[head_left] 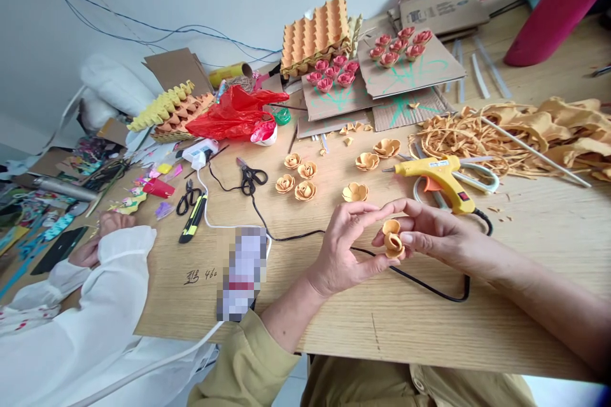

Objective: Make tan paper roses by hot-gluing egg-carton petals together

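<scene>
A small orange egg-carton flower [393,243] with a curled centre and cupped petals is between my hands, above the table's near side. My right hand [436,238] pinches it from the right, thumb against its side. From the left, my left hand [346,248] curves around it, its thumb at the lower petal and its forefinger reaching towards my right fingers. Just beyond lie open petal cups, among them one petal cup [356,192]. Several finished rosettes [305,190] sit to their left. A yellow glue gun [436,178] lies beyond my right hand.
A black cord [429,286] loops beneath my hands. Black scissors [252,178], a cutter knife [193,219] and a blurred-out phone [242,273] lie left. Pink flowers stand on cardboard [410,79] behind. Carton scraps [506,140] pile up right. A co-worker's white sleeve [119,267] is at left.
</scene>
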`<move>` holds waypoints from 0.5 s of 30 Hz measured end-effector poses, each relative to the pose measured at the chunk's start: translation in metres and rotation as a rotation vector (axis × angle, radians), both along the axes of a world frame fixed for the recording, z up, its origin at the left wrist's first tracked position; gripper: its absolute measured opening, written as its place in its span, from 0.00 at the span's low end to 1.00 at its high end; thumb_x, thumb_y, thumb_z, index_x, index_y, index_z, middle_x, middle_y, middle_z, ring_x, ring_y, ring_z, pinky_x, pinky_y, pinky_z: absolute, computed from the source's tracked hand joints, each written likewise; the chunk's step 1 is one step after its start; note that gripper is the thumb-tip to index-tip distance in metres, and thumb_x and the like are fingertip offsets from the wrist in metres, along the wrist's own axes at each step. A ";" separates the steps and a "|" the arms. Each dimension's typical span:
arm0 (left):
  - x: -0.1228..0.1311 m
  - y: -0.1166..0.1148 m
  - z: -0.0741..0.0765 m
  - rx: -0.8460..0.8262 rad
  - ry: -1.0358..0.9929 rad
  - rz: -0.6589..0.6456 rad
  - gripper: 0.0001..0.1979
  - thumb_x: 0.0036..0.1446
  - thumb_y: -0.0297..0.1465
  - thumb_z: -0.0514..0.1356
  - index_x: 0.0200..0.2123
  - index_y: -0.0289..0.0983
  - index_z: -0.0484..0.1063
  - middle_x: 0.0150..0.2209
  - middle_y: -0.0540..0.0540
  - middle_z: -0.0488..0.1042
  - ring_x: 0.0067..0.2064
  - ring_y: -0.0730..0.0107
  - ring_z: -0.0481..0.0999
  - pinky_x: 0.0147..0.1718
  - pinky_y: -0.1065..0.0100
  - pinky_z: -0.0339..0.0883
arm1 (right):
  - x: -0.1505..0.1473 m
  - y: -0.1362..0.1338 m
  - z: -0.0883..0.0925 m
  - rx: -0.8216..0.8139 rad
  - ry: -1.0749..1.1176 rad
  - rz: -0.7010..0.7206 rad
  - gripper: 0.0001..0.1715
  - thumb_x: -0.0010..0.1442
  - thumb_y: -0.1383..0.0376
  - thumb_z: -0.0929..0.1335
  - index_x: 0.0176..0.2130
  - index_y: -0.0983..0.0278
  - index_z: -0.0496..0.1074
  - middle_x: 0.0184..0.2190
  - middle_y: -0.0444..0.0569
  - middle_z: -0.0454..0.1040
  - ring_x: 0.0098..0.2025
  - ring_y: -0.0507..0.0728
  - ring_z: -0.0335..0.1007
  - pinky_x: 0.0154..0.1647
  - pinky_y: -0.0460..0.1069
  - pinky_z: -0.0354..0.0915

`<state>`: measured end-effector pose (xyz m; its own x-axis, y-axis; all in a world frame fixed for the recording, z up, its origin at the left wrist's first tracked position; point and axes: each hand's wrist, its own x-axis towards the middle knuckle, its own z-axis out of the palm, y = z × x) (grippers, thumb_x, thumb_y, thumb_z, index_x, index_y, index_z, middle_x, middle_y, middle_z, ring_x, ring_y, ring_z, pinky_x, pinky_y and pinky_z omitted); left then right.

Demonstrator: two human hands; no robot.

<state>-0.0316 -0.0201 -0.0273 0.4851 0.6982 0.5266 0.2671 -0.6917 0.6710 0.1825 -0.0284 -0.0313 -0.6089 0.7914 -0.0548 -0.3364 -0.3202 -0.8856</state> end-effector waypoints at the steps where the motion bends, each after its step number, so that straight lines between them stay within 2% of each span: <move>1: 0.000 0.000 0.001 -0.009 -0.001 -0.001 0.27 0.56 0.41 0.68 0.57 0.41 0.71 0.52 0.39 0.69 0.55 0.56 0.72 0.56 0.53 0.69 | -0.001 0.000 0.001 -0.006 0.006 0.007 0.20 0.63 0.59 0.72 0.53 0.57 0.68 0.42 0.49 0.80 0.40 0.54 0.78 0.41 0.50 0.71; 10: 0.002 -0.001 0.002 0.017 -0.031 0.022 0.20 0.52 0.37 0.71 0.48 0.40 0.74 0.49 0.42 0.72 0.52 0.59 0.73 0.54 0.56 0.69 | -0.002 -0.001 0.005 0.046 -0.011 0.030 0.15 0.66 0.60 0.70 0.52 0.56 0.67 0.40 0.46 0.78 0.42 0.53 0.75 0.44 0.50 0.71; 12: 0.002 0.000 0.003 0.036 -0.044 0.025 0.19 0.52 0.36 0.71 0.47 0.40 0.74 0.48 0.42 0.72 0.51 0.60 0.74 0.53 0.57 0.69 | -0.003 -0.001 0.006 0.101 -0.050 -0.029 0.14 0.66 0.60 0.70 0.51 0.57 0.69 0.39 0.46 0.76 0.38 0.52 0.73 0.41 0.49 0.71; 15: 0.003 -0.001 0.004 0.032 -0.056 0.041 0.19 0.52 0.37 0.71 0.46 0.39 0.74 0.48 0.42 0.74 0.50 0.59 0.75 0.52 0.56 0.70 | -0.004 -0.002 0.009 0.220 -0.137 -0.234 0.10 0.64 0.61 0.71 0.46 0.57 0.72 0.38 0.45 0.72 0.35 0.52 0.69 0.37 0.47 0.70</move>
